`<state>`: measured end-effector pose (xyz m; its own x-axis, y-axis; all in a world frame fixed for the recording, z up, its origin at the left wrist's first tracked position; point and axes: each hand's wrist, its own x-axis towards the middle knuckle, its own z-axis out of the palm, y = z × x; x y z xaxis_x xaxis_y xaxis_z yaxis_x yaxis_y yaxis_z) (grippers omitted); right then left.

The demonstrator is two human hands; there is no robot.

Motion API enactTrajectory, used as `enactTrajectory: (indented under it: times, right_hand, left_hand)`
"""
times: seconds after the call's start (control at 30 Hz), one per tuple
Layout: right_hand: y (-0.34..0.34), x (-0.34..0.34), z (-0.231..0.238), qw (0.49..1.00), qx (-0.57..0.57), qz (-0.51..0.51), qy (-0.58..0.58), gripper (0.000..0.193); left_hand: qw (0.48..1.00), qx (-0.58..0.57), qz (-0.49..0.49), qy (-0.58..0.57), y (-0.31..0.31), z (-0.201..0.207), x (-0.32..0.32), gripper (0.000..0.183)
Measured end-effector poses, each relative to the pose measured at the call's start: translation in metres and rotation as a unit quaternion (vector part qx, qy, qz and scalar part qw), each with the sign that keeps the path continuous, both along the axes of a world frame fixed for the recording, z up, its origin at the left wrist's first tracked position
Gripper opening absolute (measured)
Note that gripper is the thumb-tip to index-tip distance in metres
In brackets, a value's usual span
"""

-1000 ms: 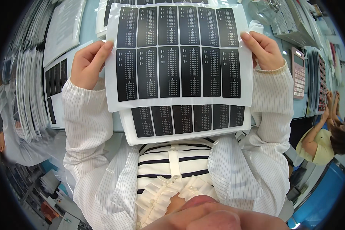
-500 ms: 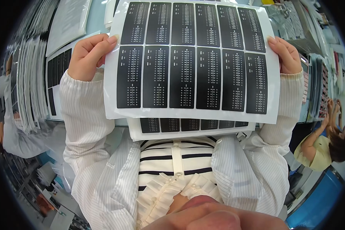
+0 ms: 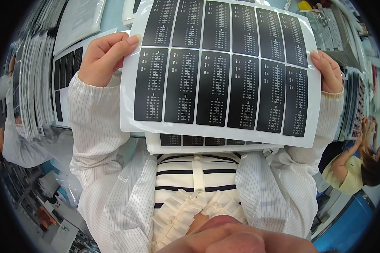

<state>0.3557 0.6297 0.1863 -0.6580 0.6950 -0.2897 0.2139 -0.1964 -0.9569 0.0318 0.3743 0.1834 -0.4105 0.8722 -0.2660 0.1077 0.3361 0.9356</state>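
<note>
A white sheet of black rectangular labels (image 3: 217, 90) is held up in front of me by both hands. The labels sit in two rows, each with small white markings. My left hand (image 3: 106, 58) pinches the sheet's left edge, thumb on top. At the right edge, my right hand (image 3: 327, 72) does the same, its other fingers partly behind the sheet. Below, close to my body, lies a stack of similar label sheets (image 3: 215, 147), mostly covered by the raised one.
To the left stands a row of packed white sheets (image 3: 33, 90), beside another black-label sheet (image 3: 67, 67). A plastic-wrapped pack (image 3: 81, 21) lies at the far left. Stacked boards (image 3: 350, 105) are at the right, where a person in yellow (image 3: 346, 170) sits.
The raised sheet has tilted, its right side lower, and shifted slightly right. My left hand rose a little; my right hand moved right and down. Both keep their grip.
</note>
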Motion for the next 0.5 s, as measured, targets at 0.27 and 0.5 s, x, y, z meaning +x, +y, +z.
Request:
enactTrajectory:
  times: [0.27, 0.5]
  right_hand:
    - [0.015, 0.017, 0.001, 0.999, 0.0, 0.025, -0.03, 0.029]
    - [-0.01, -0.005, 0.004, 0.997, 0.042, -0.064, 0.003, 0.018]
  left_hand:
    - [1.0, 0.003, -0.012, -0.024, 0.001, 0.002, 0.002, 0.027]
    - [1.0, -0.005, 0.011, 0.002, 0.0, 0.001, 0.004, 0.027]
